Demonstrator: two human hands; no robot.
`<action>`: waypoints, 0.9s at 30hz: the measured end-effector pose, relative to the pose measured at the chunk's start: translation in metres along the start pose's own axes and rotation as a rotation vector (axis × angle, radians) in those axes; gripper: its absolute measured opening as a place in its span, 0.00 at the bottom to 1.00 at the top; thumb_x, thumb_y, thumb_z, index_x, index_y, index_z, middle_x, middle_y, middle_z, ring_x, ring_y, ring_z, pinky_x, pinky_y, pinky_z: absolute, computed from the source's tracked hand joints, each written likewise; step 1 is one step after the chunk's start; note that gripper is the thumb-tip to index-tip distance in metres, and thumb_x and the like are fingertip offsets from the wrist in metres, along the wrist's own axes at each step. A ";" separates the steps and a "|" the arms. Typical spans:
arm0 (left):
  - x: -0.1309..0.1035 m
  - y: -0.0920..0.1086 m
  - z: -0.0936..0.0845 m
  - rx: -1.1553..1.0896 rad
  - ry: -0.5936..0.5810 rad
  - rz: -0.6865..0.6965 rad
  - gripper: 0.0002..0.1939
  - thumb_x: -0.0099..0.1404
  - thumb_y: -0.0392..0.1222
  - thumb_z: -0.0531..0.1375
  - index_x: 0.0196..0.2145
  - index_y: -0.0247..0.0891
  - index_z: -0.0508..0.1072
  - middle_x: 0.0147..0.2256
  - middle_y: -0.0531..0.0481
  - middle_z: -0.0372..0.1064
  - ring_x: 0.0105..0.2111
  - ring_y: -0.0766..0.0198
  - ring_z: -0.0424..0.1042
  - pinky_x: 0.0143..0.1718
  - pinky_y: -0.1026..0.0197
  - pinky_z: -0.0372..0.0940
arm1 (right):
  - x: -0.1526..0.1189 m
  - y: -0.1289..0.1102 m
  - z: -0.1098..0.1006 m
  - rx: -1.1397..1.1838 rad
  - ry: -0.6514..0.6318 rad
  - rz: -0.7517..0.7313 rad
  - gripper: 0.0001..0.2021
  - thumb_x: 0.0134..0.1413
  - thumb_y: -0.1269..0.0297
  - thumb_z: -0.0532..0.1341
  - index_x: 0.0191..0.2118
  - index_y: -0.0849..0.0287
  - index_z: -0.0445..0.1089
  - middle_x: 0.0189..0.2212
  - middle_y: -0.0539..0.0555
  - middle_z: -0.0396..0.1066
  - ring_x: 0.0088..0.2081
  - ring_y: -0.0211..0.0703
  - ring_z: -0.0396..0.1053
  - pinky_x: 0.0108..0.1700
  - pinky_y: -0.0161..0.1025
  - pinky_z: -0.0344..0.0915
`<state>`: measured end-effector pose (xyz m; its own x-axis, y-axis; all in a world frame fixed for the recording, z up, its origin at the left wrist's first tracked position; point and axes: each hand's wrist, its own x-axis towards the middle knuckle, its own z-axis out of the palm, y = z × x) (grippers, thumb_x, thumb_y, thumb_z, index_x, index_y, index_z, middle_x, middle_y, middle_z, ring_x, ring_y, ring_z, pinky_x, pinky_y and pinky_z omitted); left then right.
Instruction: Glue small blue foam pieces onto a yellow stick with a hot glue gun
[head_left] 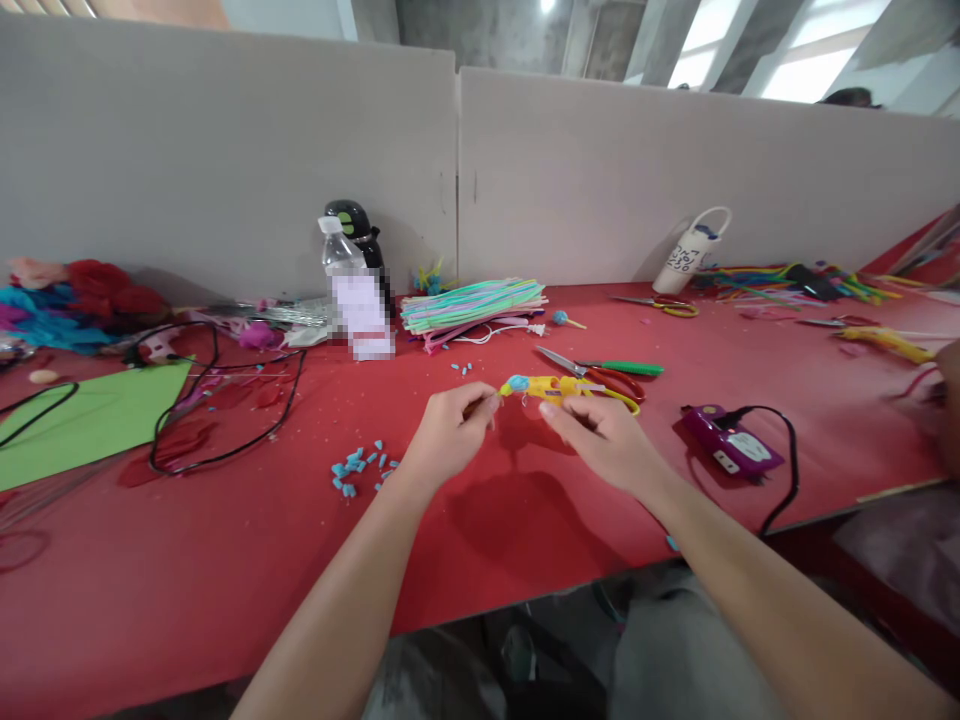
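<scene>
Evidently, a yellow tool (pixel 546 387), taken to be a glue gun, is kept at the centre of the scene, between the two hands, above or on the red bench (pixel 225 560); whether it is lifted clear cannot be made out. A blue patch (pixel 518 383) is seen near its left end. By the left hand (pixel 454 430), drawn to a narrow pinch, a thin piece (pixel 496 394) seems to be gripped just beside the tool's left tip. The right hand (pixel 600 430) is held close along the tool's near side with the fingers curled and the thumb extended; whether the tool is gripped by it cannot be told, since the contact is hidden.

As judged, the tool should be found light, stiff and fairly smooth, so it is best taken by the thicker body on the right, while the left tip, possibly hot, is better left untouched. The thin piece is likely to be bent easily and should be nipped lightly.

Blue bits (pixel 352 466) are scattered to the left, a bundle of pastel stems (pixel 472 307) is laid on the far side, and a purple box (pixel 731 440) is placed to the right.
</scene>
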<state>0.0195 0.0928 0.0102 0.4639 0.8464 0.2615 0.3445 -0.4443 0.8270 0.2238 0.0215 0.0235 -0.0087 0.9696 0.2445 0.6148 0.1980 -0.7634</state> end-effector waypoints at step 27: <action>0.001 -0.009 0.000 0.218 0.180 -0.117 0.10 0.66 0.40 0.52 0.26 0.40 0.64 0.22 0.55 0.64 0.22 0.67 0.61 0.27 0.64 0.52 | 0.023 0.060 0.007 0.149 -0.022 0.102 0.15 0.55 0.50 0.62 0.38 0.58 0.70 0.30 0.52 0.70 0.31 0.45 0.67 0.36 0.42 0.65</action>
<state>0.0172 0.0975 0.0033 0.2654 0.9253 0.2710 0.5632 -0.3769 0.7353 0.2546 0.0566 -0.0209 0.0292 0.9883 0.1494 0.4898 0.1162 -0.8641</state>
